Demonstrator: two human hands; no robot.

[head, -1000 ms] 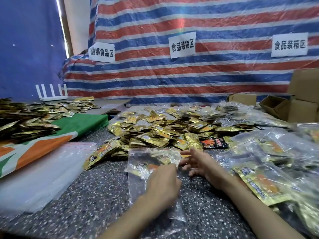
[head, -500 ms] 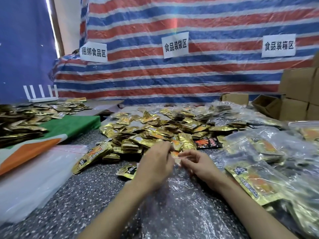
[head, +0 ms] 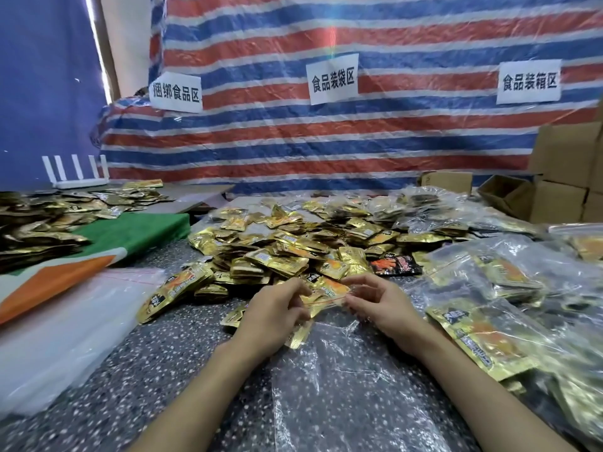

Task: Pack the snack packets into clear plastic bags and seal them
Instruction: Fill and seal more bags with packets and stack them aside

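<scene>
By the front edge of the counter (head: 156,370), left hand (head: 274,316) and right hand (head: 380,308) each pinch the clear plastic bag (head: 332,353) mouth (gold snack packets (head: 329,288) inside).

Both forearms are reaching forward; the left hand (head: 277,309) and right hand (head: 380,305) are seemingly pinching the clear bag (head: 328,301) with curled fingers.

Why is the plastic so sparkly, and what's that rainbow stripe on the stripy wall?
Head view: light glints white off the crumpled clear bag and the gold snack packets; the faint rainbow streak down the striped tarp is probably lens flare; the wide lens bends the edges, and the pile of empty bags at left looks smeared.
</scene>
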